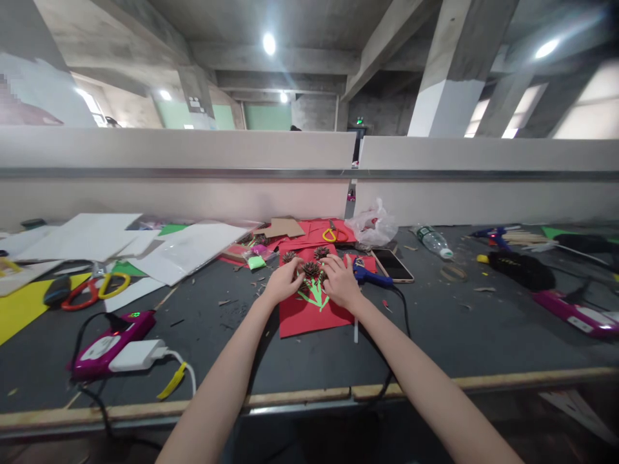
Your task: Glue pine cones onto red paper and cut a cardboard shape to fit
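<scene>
A sheet of red paper [294, 322] lies in front of me, with light green strips [316, 295] fanned out on it. Above the strips sit brown pine cones: a middle one [312, 269], one behind it [321, 252] and one at the upper left [289, 256]. My left hand [284, 281] has its fingers curled against the left side of the middle pine cone. From the other side, my right hand [340, 283] closes its fingers on the same cone; the fingertips are partly hidden. A blue glue gun [372, 276] lies just beside my right hand.
Right of the paper are a phone [393, 265], a plastic bottle [432, 241] and a plastic bag [374, 224]. Yellow-handled scissors [333, 233] lie behind. At left are white sheets [188, 248], more scissors [97, 290] and a purple power strip [113, 345]. Cords cross the table.
</scene>
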The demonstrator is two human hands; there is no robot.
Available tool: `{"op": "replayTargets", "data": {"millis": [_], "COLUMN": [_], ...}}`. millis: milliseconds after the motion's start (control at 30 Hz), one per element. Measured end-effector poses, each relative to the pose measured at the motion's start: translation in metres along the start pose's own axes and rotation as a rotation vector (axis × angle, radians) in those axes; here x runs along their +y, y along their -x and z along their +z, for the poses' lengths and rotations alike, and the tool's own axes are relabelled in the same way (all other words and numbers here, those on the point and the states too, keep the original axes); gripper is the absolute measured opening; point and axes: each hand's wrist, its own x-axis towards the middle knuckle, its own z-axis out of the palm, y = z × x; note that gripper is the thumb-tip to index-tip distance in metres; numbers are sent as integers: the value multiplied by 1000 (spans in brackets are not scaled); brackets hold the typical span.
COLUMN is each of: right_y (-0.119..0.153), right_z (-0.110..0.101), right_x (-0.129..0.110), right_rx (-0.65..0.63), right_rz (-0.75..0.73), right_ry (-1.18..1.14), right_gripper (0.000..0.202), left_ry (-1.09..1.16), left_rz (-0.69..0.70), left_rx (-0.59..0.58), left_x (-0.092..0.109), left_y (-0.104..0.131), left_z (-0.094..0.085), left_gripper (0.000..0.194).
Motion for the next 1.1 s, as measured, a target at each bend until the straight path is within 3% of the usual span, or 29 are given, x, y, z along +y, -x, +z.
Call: {"op": "replayTargets", "data": {"millis": [100,267,1100], "right_y": [-1,-1,-1], "right_z": [-3,-4,0], "right_x": [1,1,3], "right_rx": [30,16,-35], "right_rz": [61,84,76], "right_ry": [-17,-24,0], "right_gripper": [32,32,31], "left_ry": [24,-84,-277], "left_rz": [125,179,233], "left_rx": [-102,-214,-261], "left_x": [1,2,15], "left_y": [0,1,4], "left_z": [7,13,12], "left_gripper": [45,58,51]}}
